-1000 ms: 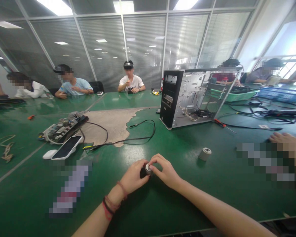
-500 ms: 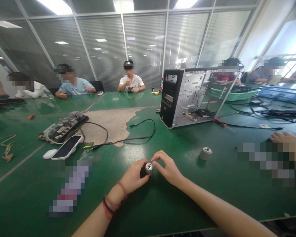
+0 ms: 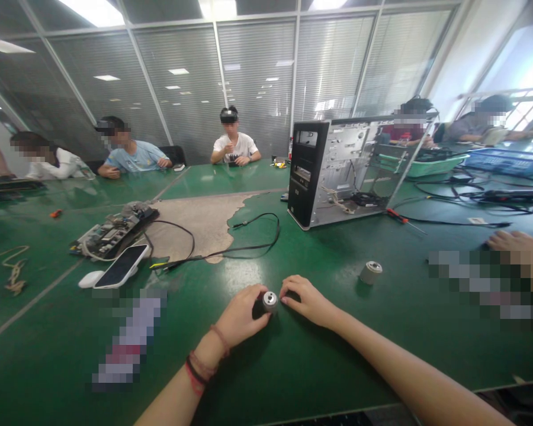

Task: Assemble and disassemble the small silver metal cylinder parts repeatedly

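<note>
With our left hand (image 3: 243, 315) we grip a short, grey metal cylinder (image 3: 270, 303) upright on the glossy green tabletop (image 3: 328, 373). Our right hand (image 3: 310, 303) curls just beside it; whether it pinches anything small, we cannot tell.

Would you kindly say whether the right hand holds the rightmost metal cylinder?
No, that metal cylinder stands on the green table, apart from the right hand.
</note>
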`<state>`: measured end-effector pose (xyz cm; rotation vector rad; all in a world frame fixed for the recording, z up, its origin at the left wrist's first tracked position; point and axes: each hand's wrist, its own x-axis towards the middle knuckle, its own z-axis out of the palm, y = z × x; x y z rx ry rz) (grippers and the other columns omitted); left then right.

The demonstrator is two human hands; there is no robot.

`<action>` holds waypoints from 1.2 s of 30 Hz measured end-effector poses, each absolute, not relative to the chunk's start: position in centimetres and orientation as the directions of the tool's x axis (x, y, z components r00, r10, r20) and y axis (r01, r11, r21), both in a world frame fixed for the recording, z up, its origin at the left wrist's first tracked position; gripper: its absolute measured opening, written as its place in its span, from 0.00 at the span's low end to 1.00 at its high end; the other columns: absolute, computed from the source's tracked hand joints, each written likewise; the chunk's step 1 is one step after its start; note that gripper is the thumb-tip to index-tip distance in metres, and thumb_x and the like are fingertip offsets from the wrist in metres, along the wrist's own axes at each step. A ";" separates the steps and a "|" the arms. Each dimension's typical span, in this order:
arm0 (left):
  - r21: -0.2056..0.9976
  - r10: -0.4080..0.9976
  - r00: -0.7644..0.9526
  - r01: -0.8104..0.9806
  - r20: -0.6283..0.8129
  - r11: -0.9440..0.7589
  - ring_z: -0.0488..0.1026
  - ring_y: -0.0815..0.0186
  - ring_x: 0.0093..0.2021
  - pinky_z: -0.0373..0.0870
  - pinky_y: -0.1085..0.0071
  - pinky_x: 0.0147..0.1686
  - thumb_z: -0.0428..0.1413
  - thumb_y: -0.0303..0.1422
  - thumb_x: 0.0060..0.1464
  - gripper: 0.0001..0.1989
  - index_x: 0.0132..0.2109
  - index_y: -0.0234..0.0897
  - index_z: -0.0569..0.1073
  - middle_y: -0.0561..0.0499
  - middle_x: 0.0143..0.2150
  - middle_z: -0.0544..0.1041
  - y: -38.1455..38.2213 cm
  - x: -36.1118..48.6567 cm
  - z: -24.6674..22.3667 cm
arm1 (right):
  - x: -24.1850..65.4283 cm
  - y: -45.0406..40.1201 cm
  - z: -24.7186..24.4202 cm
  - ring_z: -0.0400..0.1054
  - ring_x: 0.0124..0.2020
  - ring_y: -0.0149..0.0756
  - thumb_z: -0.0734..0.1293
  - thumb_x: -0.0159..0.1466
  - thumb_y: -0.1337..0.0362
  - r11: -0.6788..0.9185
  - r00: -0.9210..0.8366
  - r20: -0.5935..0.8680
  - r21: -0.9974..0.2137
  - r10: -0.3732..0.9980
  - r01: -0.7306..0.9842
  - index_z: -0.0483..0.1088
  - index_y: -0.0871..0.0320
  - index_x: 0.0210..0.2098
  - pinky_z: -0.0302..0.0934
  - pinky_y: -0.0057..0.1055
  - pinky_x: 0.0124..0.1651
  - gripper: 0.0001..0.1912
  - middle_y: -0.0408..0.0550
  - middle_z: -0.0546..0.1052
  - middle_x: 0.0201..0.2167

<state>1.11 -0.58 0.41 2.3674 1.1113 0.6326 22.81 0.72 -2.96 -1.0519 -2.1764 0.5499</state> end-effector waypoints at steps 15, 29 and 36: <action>0.568 0.781 0.576 0.569 0.240 -0.595 0.69 0.61 0.43 0.65 0.65 0.46 0.58 0.32 0.48 0.16 0.45 0.38 0.67 0.49 0.42 0.72 -0.6 0.6 1.2 | 22.2 -0.3 -1.6 0.65 0.47 0.41 0.62 0.63 0.62 0.560 -0.383 0.422 -0.722 0.822 0.407 0.64 0.56 0.47 0.57 0.40 0.52 0.13 0.51 0.72 0.43; 0.486 0.789 0.566 0.634 0.239 -0.602 0.69 0.59 0.41 0.64 0.65 0.42 0.60 0.33 0.44 0.15 0.41 0.39 0.68 0.50 0.40 0.73 -0.4 0.6 0.9 | 20.2 -1.2 -1.7 0.65 0.47 0.41 0.67 0.58 0.61 0.590 -0.437 0.416 -0.687 0.798 0.424 0.64 0.54 0.47 0.51 0.44 0.56 0.18 0.49 0.72 0.43; 0.509 0.788 0.564 0.617 0.246 -0.600 0.70 0.59 0.42 0.65 0.65 0.43 0.61 0.36 0.44 0.17 0.43 0.39 0.68 0.50 0.41 0.73 -0.3 0.5 0.9 | 20.7 -0.6 -1.7 0.65 0.47 0.41 0.67 0.58 0.60 0.614 -0.404 0.465 -0.640 0.788 0.461 0.64 0.54 0.45 0.47 0.46 0.59 0.16 0.48 0.73 0.42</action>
